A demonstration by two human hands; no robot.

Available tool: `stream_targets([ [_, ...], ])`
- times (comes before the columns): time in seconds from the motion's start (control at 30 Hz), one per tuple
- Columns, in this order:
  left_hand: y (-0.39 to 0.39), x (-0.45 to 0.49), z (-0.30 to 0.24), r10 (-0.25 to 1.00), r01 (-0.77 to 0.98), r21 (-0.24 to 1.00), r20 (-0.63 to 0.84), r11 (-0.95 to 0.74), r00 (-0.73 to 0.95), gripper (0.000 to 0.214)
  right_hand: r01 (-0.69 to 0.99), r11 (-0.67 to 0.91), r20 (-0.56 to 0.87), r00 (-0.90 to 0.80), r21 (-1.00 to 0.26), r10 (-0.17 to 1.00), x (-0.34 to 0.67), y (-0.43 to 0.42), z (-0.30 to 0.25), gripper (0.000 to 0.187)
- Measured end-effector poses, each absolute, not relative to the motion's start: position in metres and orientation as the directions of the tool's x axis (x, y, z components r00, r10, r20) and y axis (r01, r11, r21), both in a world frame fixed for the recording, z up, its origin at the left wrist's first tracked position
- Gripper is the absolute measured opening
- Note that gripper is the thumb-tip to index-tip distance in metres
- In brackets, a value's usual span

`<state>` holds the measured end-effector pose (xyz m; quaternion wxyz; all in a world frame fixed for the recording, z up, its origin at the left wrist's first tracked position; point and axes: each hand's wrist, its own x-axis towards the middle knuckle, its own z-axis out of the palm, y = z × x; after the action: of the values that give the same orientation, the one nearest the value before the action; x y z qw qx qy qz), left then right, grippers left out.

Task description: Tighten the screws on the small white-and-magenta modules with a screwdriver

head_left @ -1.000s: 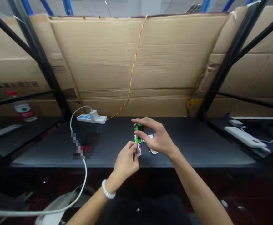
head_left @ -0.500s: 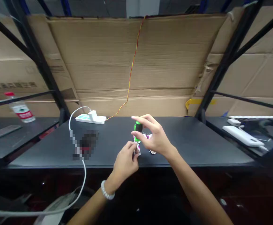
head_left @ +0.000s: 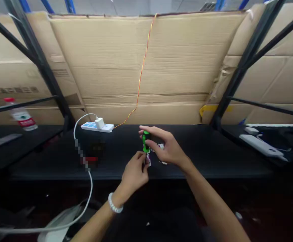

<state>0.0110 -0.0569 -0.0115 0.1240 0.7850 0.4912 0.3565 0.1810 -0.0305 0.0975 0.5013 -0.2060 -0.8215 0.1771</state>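
Note:
My right hand (head_left: pixel 167 146) grips a small screwdriver with a green and black handle (head_left: pixel 145 141), held upright, tip down. Its tip meets a small white and pink part (head_left: pixel 148 161) that my left hand (head_left: pixel 135 171) pinches near the front edge of the black table (head_left: pixel 211 154). A white bead bracelet (head_left: pixel 114 205) sits on my left wrist. More small white and pink parts (head_left: pixel 161 146) lie on the table just behind my right hand, partly hidden by it.
A white power strip (head_left: pixel 96 126) with a charger and white cable (head_left: pixel 86 188) lies at the back left. A red-yellow twisted wire (head_left: pixel 141 74) hangs down the cardboard wall. A water bottle (head_left: pixel 21 116) stands far left. White devices (head_left: pixel 260 144) rest on the right shelf.
The screwdriver has leaned slightly left and my right hand's fingers have shifted round its handle. My left hand stays pinched on the small part.

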Motion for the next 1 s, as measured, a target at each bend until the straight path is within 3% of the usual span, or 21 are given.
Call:
stream_targets([
  [0.13, -0.0569, 0.0108, -0.0113, 0.852, 0.669, 0.549, 0.449, -0.502, 0.271, 0.019, 0.292, 0.845, 0.780, -0.334, -0.447, 0.528, 0.1828, -0.0306, 0.0983, 0.036],
  [0.27, -0.0570, 0.0106, -0.0111, 0.852, 0.669, 0.550, 0.448, -0.500, 0.270, 0.020, 0.172, 0.860, 0.754, -0.421, -0.480, 0.505, 0.1840, -0.0311, 0.0979, 0.048],
  [0.33, -0.0571, 0.0104, -0.0111, 0.854, 0.671, 0.548, 0.441, -0.499, 0.275, 0.020, 0.146, 0.860, 0.761, -0.410, -0.489, 0.502, 0.1838, -0.0304, 0.0974, 0.042],
  [0.4, -0.0572, 0.0101, -0.0111, 0.858, 0.677, 0.547, 0.437, -0.493, 0.271, 0.020, 0.211, 0.858, 0.780, -0.357, -0.468, 0.514, 0.1828, -0.0295, 0.0969, 0.033],
  [0.5, -0.0574, 0.0098, -0.0112, 0.853, 0.671, 0.548, 0.445, -0.499, 0.272, 0.020, 0.285, 0.856, 0.794, -0.331, -0.431, 0.510, 0.1818, -0.0294, 0.0966, 0.037],
  [0.67, -0.0575, 0.0100, -0.0110, 0.845, 0.674, 0.534, 0.457, -0.511, 0.279, 0.018, 0.127, 0.857, 0.767, -0.394, -0.500, 0.506, 0.1825, -0.0309, 0.0962, 0.043],
  [0.83, -0.0580, 0.0107, -0.0100, 0.843, 0.667, 0.537, 0.454, -0.517, 0.287, 0.021, 0.276, 0.855, 0.817, -0.271, -0.440, 0.508, 0.1832, -0.0308, 0.0966, 0.032],
  [1.0, -0.0574, 0.0084, -0.0110, 0.823, 0.650, 0.525, 0.474, -0.549, 0.312, 0.018, 0.128, 0.851, 0.762, -0.391, -0.510, 0.516, 0.1847, -0.0307, 0.0960, 0.046],
])
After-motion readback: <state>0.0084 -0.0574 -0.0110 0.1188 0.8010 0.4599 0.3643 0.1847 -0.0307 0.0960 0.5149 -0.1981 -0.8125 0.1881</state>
